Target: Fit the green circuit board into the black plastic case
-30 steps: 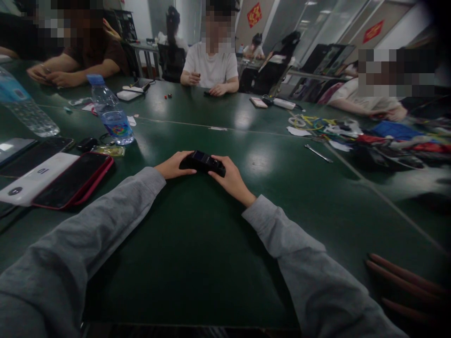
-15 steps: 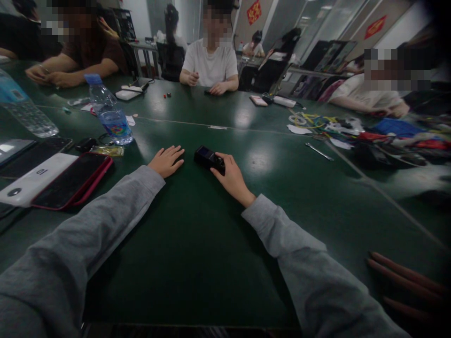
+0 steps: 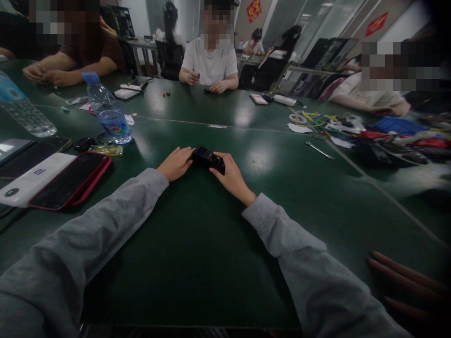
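Observation:
A small black handheld device with a dark screen lies on the green table in front of me. My right hand grips its right end, thumb on the near side and fingers over the far side and top. At the device's left end is my left hand, palm down with its fingers stretched out. Its fingertips reach the device's edge; whether they press on it I cannot tell. The underside of the device is hidden.
Two water bottles, one nearer, and several phones lie or stand at left. A wrench and a cable pile are at right. Another hand's fingers show at lower right. People sit across the table.
My left hand let go of the device's left end and drew away leftward with fingers spread. It has since come back right to that end. My right hand has kept its hold.

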The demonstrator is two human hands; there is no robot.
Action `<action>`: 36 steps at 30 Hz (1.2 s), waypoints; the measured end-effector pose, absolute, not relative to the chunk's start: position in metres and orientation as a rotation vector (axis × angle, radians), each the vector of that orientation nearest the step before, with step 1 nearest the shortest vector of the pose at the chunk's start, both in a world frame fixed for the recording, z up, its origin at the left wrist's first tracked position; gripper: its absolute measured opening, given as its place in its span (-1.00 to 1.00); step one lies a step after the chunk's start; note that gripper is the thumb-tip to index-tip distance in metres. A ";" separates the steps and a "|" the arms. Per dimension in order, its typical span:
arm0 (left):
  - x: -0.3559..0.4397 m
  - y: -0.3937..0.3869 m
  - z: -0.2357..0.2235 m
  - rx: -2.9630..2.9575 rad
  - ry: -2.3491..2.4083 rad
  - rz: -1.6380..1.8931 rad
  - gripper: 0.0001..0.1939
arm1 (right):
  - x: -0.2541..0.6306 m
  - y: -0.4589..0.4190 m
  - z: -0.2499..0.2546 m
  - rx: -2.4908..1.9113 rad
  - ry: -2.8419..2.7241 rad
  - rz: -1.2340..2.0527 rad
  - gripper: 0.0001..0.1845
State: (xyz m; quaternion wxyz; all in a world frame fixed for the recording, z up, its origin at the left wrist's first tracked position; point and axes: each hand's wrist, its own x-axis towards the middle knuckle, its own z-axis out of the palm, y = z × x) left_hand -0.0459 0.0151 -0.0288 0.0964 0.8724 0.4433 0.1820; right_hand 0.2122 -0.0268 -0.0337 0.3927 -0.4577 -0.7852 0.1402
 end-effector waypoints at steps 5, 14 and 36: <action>-0.036 0.011 -0.035 2.562 1.244 0.571 -0.39 | 0.211 -0.027 -0.034 -1.164 -1.995 0.358 -0.46; -0.056 0.034 -0.050 2.124 1.030 0.819 -0.20 | 0.213 -0.026 -0.035 -1.157 -2.008 0.360 -0.46; -0.053 0.027 -0.037 2.404 1.316 0.743 -0.65 | 0.213 -0.026 -0.033 -1.142 -2.018 0.412 -0.44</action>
